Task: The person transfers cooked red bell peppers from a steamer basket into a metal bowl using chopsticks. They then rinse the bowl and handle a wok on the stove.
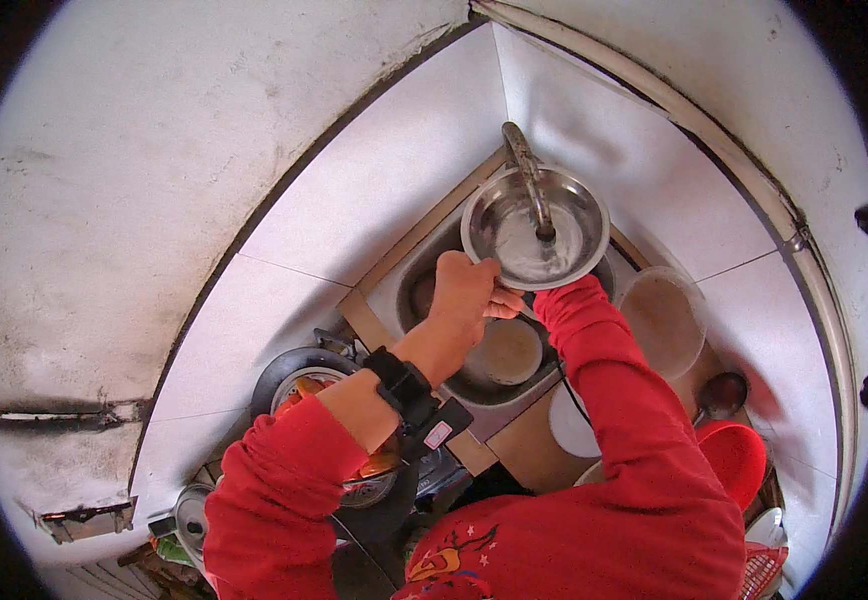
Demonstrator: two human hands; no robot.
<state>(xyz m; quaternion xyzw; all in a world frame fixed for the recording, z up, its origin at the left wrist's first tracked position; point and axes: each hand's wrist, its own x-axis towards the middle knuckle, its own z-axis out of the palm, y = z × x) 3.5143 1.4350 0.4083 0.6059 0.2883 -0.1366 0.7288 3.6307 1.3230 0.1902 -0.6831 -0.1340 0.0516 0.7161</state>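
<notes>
A round stainless steel basin (509, 259) is tilted a little under the spout of a worn metal faucet (527, 172), and whitish water shows inside. My left hand (471, 289) grips the basin's near left rim with the thumb on top. A red sleeve leads to the basin's near right side, where the basin hides my right hand. Below lies a metal sink (531, 390), with a round vessel of cloudy liquid (509, 351) in it.
Right of the sink stand a translucent plastic tub (663, 322), a dark ladle (723, 395), a red plastic bowl (734, 461) and a white round item (575, 420). Left are a black stove burner (269, 390) with a plate of orange-red food, and a lidded pot (193, 521). Tiled walls (419, 150) meet behind the faucet.
</notes>
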